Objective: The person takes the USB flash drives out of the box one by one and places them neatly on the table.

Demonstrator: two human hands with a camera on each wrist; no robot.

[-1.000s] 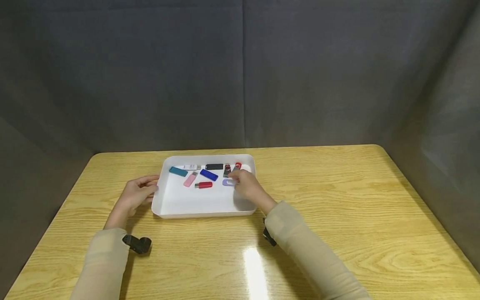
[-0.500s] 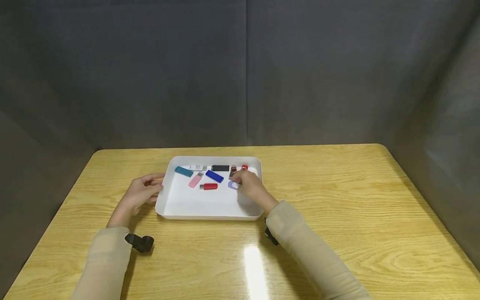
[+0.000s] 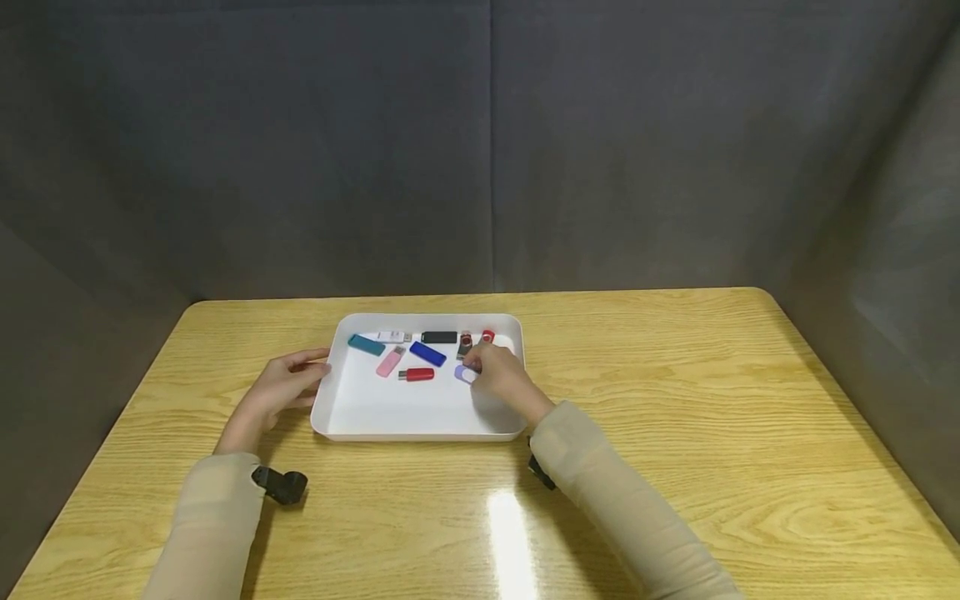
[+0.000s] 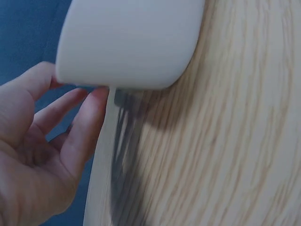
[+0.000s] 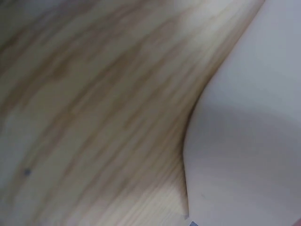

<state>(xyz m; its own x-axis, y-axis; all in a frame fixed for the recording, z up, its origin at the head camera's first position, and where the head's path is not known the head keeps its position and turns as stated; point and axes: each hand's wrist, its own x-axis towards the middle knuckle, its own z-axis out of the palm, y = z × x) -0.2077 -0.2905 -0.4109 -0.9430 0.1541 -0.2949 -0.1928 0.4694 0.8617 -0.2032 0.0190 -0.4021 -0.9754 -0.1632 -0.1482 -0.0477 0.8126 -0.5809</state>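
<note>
A white tray (image 3: 420, 417) holds several USB drives. In the head view, the left hand (image 3: 279, 385) is beside the tray's left wall, fingers outside it. The left wrist view shows that hand (image 4: 51, 141) with its thumb and fingertips against the white wall. Over the tray's right part, the right hand (image 3: 504, 379) reaches down and seems to pinch the right end of a purple USB drive (image 3: 462, 374); its fingertips are partly hidden. Close behind the hand are two red-and-grey swivel USB drives, one (image 3: 465, 344) beside the other (image 3: 487, 336).
Elsewhere in the tray lie a teal drive (image 3: 367, 345), a white one (image 3: 392, 337), a black one (image 3: 438, 337), a blue one (image 3: 428, 353), a pink one (image 3: 389, 363) and a red one (image 3: 418, 375). The wooden table (image 3: 712, 417) meets a dark curtain (image 3: 480, 150).
The tray appears slightly farther right, partly because the head view shifted. The purple drive has turned a little near the right fingertips. The left hand stays at the tray's left wall.
</note>
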